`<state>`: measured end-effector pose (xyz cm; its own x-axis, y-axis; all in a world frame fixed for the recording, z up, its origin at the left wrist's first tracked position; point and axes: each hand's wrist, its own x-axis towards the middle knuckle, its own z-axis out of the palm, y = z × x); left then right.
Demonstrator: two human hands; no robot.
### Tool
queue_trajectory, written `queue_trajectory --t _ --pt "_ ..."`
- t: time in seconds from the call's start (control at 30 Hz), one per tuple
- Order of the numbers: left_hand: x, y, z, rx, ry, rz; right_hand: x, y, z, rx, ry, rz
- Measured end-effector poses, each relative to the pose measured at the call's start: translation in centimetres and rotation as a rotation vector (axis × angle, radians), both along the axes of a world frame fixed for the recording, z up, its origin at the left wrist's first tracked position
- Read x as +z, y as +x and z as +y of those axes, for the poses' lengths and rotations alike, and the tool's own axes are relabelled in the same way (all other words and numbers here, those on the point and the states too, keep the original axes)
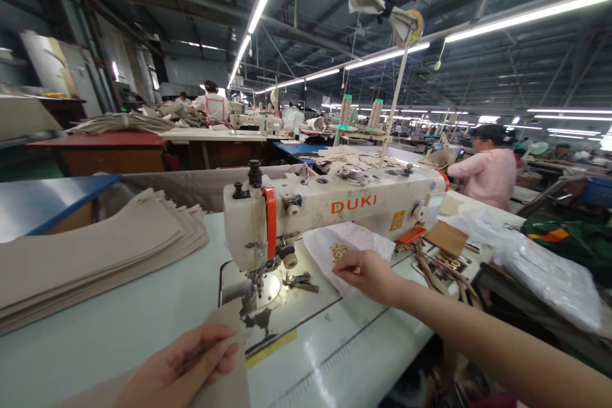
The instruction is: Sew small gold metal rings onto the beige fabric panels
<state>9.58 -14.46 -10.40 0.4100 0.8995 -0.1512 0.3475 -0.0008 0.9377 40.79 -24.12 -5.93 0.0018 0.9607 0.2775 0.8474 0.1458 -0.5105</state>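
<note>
Left arm: the hand (191, 360) is coming in low over the near edge of the table (182, 280), left of the machine needle. Its fingers are curling, thumb lying close to the forefinger; the hand is touching a beige fabric piece (238, 373), but whether it is gripping it cannot be told.

Right arm: the forearm is stretching over the table's near edge, right of the needle, wrist bending slightly. The right hand (338, 266) is holding a narrow pinch, fingertips just beside small gold-coloured pieces (338, 250); whether one is sitting between the tips cannot be told. These are lying on a white sheet (370, 239), partly under the sewing machine (310, 201).

A fabric stack (124, 236) is lying near the table's far edge, left of the machine.
</note>
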Motion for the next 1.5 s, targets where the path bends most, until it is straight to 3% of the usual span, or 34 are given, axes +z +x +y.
queue_trajectory --t 0.17,0.33,0.5,0.67,0.83,1.03,1.2,1.33,1.5 --pt "2.3 0.8 -1.6 -0.052 0.067 0.003 -0.1 -2.7 -0.7 0.106 -0.101 0.382" --pt "2.5 0.9 -2.7 -0.064 0.100 -0.069 -1.4 -7.5 -0.5 0.160 -0.372 0.984" --pt "1.9 0.7 -3.0 -0.040 0.085 -0.144 -2.5 -11.7 1.1 0.075 -0.496 1.199" --pt "2.0 0.7 -3.2 -0.026 0.119 -0.162 -1.7 -13.6 2.1 0.068 -0.545 1.317" --pt "2.0 0.9 -3.3 0.016 0.199 -0.084 -1.8 -14.0 2.4 0.080 -0.515 1.338" --pt "2.2 0.7 -3.7 0.044 0.343 -0.009 -4.1 -14.7 3.0 0.111 -0.151 1.096" --pt "2.4 0.6 -4.0 0.053 0.440 0.022 -4.1 -15.3 2.6 0.116 0.056 0.877" --pt "2.4 0.5 -4.1 0.050 0.496 0.026 -3.7 -15.4 2.4 0.093 0.124 0.710" --pt "2.4 0.5 -4.2 0.032 0.539 0.057 -4.0 -15.6 2.7 0.091 0.109 0.739"
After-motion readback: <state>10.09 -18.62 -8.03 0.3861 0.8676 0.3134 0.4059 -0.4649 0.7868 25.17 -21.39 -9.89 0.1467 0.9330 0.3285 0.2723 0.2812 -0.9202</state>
